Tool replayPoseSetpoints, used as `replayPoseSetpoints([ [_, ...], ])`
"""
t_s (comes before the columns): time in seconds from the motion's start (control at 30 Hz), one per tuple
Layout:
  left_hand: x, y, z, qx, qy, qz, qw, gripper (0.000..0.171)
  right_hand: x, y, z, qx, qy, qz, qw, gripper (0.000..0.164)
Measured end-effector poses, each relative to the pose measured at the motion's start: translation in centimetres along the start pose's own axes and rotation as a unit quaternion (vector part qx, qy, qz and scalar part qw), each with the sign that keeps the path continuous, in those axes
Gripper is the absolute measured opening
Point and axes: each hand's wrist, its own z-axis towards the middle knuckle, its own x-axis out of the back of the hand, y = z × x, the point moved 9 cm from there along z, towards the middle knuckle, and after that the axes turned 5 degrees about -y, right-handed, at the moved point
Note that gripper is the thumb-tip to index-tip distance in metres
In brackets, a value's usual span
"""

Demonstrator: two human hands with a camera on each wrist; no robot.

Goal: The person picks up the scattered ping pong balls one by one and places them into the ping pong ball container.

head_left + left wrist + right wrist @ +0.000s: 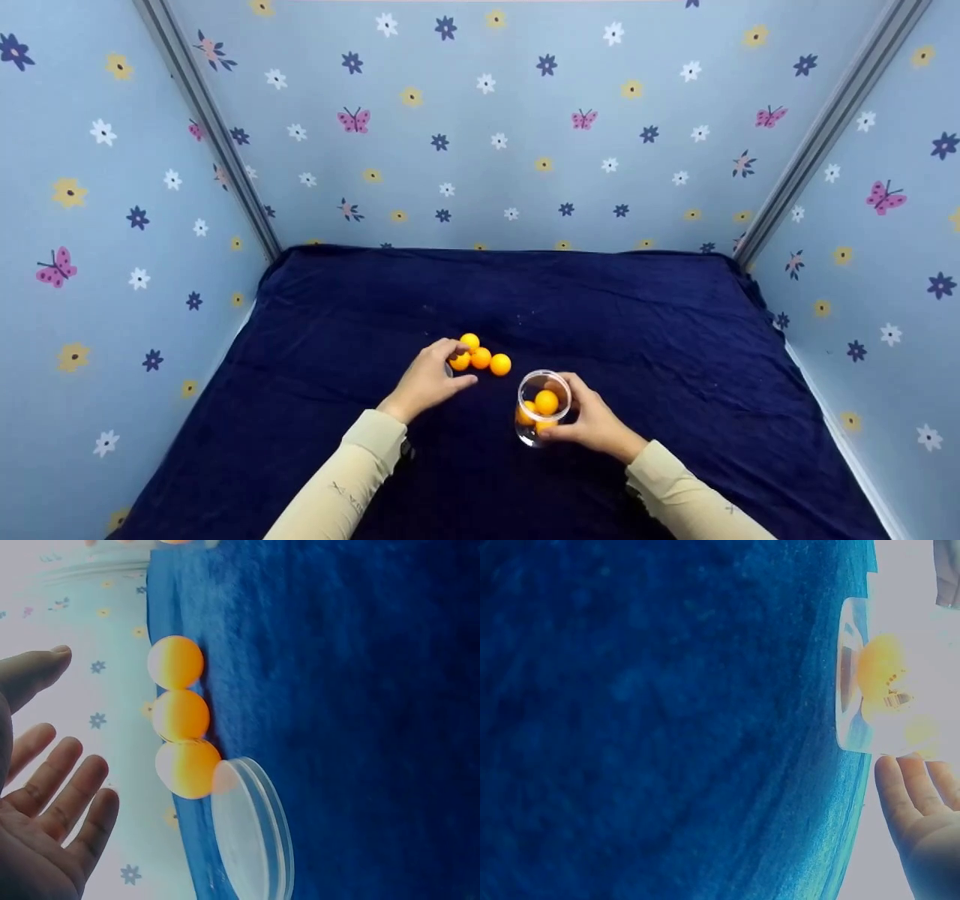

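My right hand grips a clear plastic jar, thumb and fingers around its side. Inside the jar lie a few orange table tennis balls; the right wrist view shows the jar on the cloth, with fingers against its wall. Several more orange balls sit close together on the cloth to the jar's left. Over the nearest of them hovers my left hand, its fingers apart and holding nothing. A clear round lid stands out beside the balls in the left wrist view; in the head view the hand mostly hides it.
Dark blue cloth covers the table, with slight wrinkles. Light blue walls printed with flowers and butterflies enclose its back and both sides. Grey metal posts run along the corners.
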Motion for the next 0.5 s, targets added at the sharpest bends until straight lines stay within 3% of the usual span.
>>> replayPoseSetpoints([
  [0.5, 0.0, -4.0, 0.6, 0.047, 0.012, 0.06, 0.997, 0.055, 0.0, 0.2, -0.1, -0.003, -0.005, 0.006, 1.0, 0.084],
])
